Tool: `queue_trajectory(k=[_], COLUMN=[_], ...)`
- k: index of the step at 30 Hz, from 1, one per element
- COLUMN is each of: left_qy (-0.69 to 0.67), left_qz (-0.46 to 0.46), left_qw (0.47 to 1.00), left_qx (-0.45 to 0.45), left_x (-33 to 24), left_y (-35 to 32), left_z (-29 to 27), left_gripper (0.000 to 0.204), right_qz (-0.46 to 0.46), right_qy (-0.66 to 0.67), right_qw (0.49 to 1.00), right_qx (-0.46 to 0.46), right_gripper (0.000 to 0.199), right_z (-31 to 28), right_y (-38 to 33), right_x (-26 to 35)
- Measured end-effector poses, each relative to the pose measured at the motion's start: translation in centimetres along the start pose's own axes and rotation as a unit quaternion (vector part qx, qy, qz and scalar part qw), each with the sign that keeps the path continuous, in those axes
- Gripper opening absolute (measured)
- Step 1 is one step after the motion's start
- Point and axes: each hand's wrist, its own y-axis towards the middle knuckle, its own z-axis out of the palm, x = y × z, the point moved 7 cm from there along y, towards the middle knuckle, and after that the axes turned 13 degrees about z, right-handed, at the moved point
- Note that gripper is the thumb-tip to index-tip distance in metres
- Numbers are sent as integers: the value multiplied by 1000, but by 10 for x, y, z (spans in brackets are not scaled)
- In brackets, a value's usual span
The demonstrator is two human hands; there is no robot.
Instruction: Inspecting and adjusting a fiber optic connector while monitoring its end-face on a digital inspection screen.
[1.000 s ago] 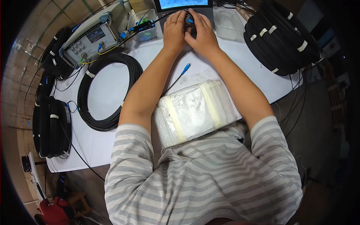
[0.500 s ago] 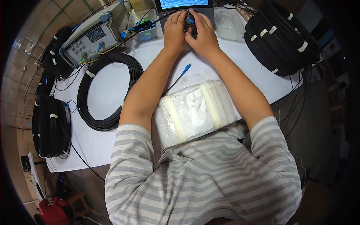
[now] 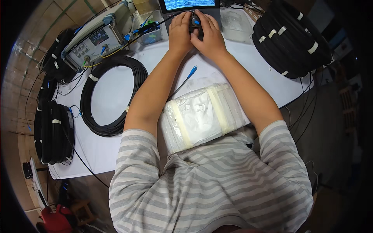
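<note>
At the top centre of the frame, a small dark device (image 3: 195,22) with a blue-tipped connector is gripped between both hands, just below the lit screen (image 3: 189,4) at the upper edge. The left hand (image 3: 180,29) is wrapped against its left side and the right hand (image 3: 210,34) is closed over its right side, fingers curled snugly around it, so that the piece is steadied from both sides; how much of it is enclosed cannot be told, since the fingers hide most of it. It is held close under the screen, probably so that the display can be watched while the fitting is worked. Both forearms are laid across the white table (image 3: 112,93), which seems to give the hands support. A thin black cable ending in a blue connector (image 3: 192,72) lies between the forearms, apart from either hand and within easy reach. A clear plastic packet of white material bound with pale tape (image 3: 202,116) is placed at the near edge in the centre of the frame, against the striped shirt. A loose coil of black cable (image 3: 115,95) is spread flat at centre left, and a grey test instrument (image 3: 93,40) with yellow and blue leads stands at the upper left beside it. Taped bundles of black cable are stacked at the upper right (image 3: 291,42) and at the left edge (image 3: 52,132), kept clear of the middle working area.
</note>
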Motion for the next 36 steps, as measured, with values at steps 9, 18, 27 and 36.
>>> queue_trajectory(k=[9,18,27,36], left_qy=[14,15,-23,18], left_qz=[27,51,-20,34], left_qw=[1000,998,1000,999], left_qx=[-5,-22,4,-1], left_x=[0,-5,1,0], left_y=[0,1,0,-1], left_z=[-2,-4,1,-2], left_gripper=[64,64,63,65], right_qz=[-4,-1,0,5], right_qy=[-6,12,4,4], right_qw=[1000,1000,1000,1000], right_qx=[-1,4,-2,9], right_gripper=[78,81,80,82], right_z=[0,2,0,3], right_y=[1,2,0,2], right_x=[1,-3,-2,-3])
